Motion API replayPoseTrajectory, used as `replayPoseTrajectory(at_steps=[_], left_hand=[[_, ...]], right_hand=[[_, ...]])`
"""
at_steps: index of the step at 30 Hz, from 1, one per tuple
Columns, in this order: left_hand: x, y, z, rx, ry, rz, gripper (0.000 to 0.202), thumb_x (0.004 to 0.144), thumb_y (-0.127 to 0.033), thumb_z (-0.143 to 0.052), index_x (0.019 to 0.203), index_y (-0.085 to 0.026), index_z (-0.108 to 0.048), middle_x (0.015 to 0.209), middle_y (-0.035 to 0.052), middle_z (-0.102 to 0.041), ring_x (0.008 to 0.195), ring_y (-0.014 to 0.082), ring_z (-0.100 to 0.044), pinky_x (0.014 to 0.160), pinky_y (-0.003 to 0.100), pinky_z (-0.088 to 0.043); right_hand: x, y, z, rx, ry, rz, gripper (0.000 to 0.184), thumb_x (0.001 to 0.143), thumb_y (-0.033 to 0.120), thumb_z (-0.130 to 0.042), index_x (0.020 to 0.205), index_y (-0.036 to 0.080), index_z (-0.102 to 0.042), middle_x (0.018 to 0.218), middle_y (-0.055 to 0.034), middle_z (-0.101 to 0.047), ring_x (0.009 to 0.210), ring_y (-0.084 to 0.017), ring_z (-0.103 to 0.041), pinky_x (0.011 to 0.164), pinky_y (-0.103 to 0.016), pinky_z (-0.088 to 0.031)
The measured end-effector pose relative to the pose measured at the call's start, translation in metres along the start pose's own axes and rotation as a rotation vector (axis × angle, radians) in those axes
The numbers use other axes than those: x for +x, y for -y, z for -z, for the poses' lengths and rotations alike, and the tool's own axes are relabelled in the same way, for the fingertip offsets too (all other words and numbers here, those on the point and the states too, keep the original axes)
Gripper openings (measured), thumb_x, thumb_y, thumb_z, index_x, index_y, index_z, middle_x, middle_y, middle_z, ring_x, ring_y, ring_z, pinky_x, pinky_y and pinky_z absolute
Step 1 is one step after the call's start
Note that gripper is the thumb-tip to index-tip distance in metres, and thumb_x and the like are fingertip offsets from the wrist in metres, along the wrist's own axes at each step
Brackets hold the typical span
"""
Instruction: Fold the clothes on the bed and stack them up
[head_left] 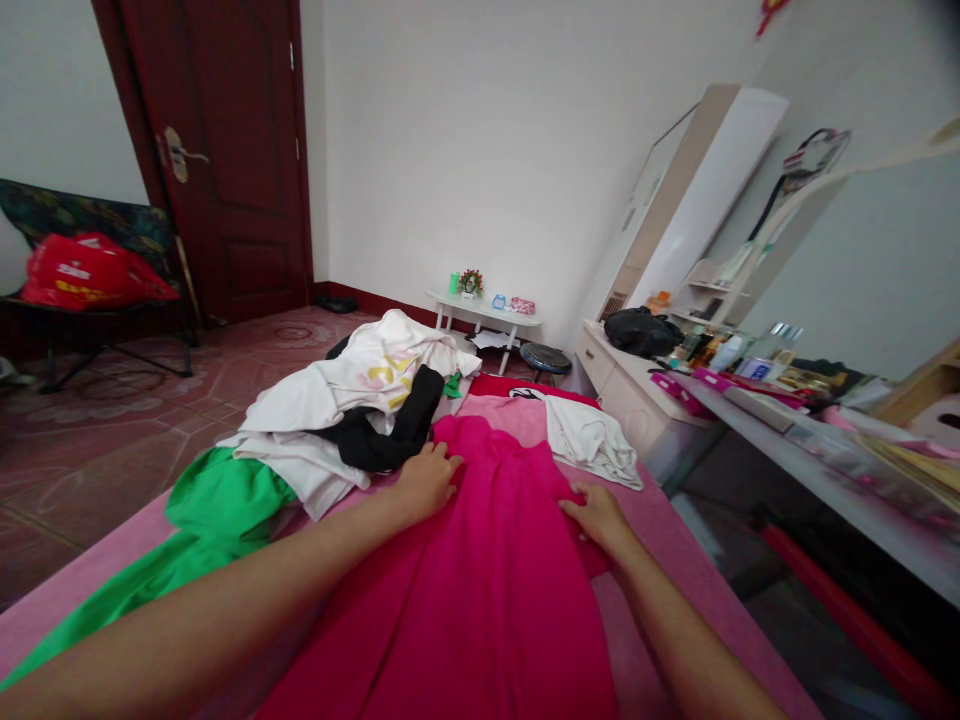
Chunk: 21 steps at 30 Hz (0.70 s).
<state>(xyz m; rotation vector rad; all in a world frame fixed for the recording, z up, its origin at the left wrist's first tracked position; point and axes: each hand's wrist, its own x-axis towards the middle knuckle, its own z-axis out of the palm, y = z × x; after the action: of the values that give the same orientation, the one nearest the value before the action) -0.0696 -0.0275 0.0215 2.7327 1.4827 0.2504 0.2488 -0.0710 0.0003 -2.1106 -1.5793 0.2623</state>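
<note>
A bright pink garment (pixel 502 570) lies spread lengthwise over the pink bed cover (pixel 652 560), running toward me. At its upper left edge my left hand (pixel 431 485) has its fingers bent onto the cloth, gripping it. My right hand (pixel 598 518) pinches the opposite edge between thumb and fingers, and a bit of cloth shows under the palm. Beside my left hand is a black garment (pixel 386 430), part of a heap with white clothes (pixel 345 370). A green garment (pixel 225 510) trails past my left forearm.
Beyond the pink garment lie a white cloth (pixel 589 440) and a red garment (pixel 502 385). A cluttered dressing table (pixel 622 375) stands at the right. A round stool (pixel 546 358) and small white table (pixel 487 310) are at the far wall. At left, a chair holds a red bag (pixel 94 272).
</note>
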Motion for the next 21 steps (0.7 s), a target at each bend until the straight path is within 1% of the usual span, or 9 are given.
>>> replayPoseTrajectory(at_steps=[2,4,6,9,11,13,16,18,21], left_hand=[[-0.001,-0.001,0.004,0.013,0.026,-0.017,0.040,0.081,-0.024,-0.055,0.120,-0.019,-0.061,0.114,0.0145,-0.058,0.108,0.0306,-0.053,0.086,0.040,-0.047],[0.000,-0.003,0.009,0.014,0.053,-0.014,0.033,0.081,-0.019,-0.053,0.112,-0.016,-0.065,0.112,0.0154,-0.060,0.106,0.0308,-0.054,0.083,0.039,-0.048],[0.005,-0.008,0.013,0.017,0.079,0.022,0.028,0.080,-0.016,-0.053,0.103,-0.011,-0.068,0.107,0.0180,-0.061,0.101,0.0324,-0.057,0.079,0.039,-0.049],[0.023,-0.016,0.015,0.003,0.073,0.098,0.038,0.080,-0.029,-0.059,0.113,-0.010,-0.062,0.116,0.0220,-0.056,0.096,0.0336,-0.061,0.075,0.041,-0.050],[0.039,-0.019,0.014,-0.015,0.045,0.158,0.059,0.080,-0.039,-0.061,0.131,-0.013,-0.047,0.128,0.0237,-0.046,0.099,0.0340,-0.061,0.076,0.041,-0.050],[0.054,-0.019,0.012,-0.038,0.043,0.228,0.077,0.077,-0.042,-0.066,0.141,-0.015,-0.032,0.132,0.0257,-0.042,0.102,0.0351,-0.060,0.077,0.041,-0.050],[0.069,-0.015,0.007,-0.087,0.080,0.302,0.081,0.073,-0.039,-0.073,0.138,-0.008,-0.035,0.126,0.0257,-0.047,0.105,0.0355,-0.058,0.082,0.040,-0.049],[0.073,-0.013,0.002,-0.136,0.108,0.300,0.058,0.082,-0.036,-0.066,0.129,-0.008,-0.046,0.123,0.0193,-0.052,0.106,0.0301,-0.058,0.085,0.040,-0.048],[0.075,-0.008,-0.002,-0.238,0.137,0.250,0.033,0.091,-0.033,-0.054,0.118,-0.014,-0.054,0.117,0.0088,-0.056,0.101,0.0218,-0.059,0.084,0.040,-0.051]], right_hand=[[0.004,-0.018,0.021,-0.058,-0.106,-0.089,0.027,0.075,0.033,-0.054,0.091,0.016,-0.068,0.082,-0.0112,-0.071,0.075,-0.027,-0.067,0.065,-0.034,-0.051],[0.009,-0.038,0.039,-0.133,-0.238,-0.161,0.031,0.078,0.035,-0.051,0.097,0.016,-0.066,0.094,-0.0159,-0.070,0.088,-0.031,-0.066,0.074,-0.037,-0.050],[0.012,-0.053,0.045,-0.199,-0.270,-0.188,0.033,0.080,0.037,-0.049,0.101,0.016,-0.065,0.100,-0.0177,-0.069,0.095,-0.033,-0.064,0.079,-0.039,-0.049],[0.015,-0.058,0.033,-0.214,-0.183,-0.169,0.045,0.081,0.047,-0.050,0.109,0.014,-0.062,0.102,-0.0184,-0.069,0.096,-0.034,-0.065,0.080,-0.040,-0.049],[0.018,-0.052,0.020,-0.194,-0.109,-0.159,0.068,0.076,0.059,-0.053,0.125,0.010,-0.053,0.111,-0.0199,-0.066,0.101,-0.034,-0.063,0.082,-0.042,-0.049],[0.021,-0.043,0.011,-0.170,-0.007,-0.106,0.083,0.070,0.061,-0.060,0.135,0.013,-0.044,0.121,-0.0178,-0.062,0.109,-0.033,-0.060,0.087,-0.042,-0.047],[0.022,-0.030,0.005,-0.084,0.093,0.069,0.059,0.071,0.043,-0.065,0.125,0.022,-0.057,0.123,-0.0084,-0.063,0.115,-0.028,-0.057,0.093,-0.038,-0.044],[0.018,-0.022,0.005,0.007,0.099,0.171,0.040,0.073,0.031,-0.061,0.112,0.023,-0.065,0.111,-0.0053,-0.069,0.104,-0.025,-0.063,0.088,-0.035,-0.047],[0.011,-0.008,0.013,0.152,0.140,0.145,0.034,0.078,0.032,-0.053,0.107,0.020,-0.066,0.067,-0.0002,-0.070,0.055,-0.018,-0.064,0.054,-0.028,-0.050]])
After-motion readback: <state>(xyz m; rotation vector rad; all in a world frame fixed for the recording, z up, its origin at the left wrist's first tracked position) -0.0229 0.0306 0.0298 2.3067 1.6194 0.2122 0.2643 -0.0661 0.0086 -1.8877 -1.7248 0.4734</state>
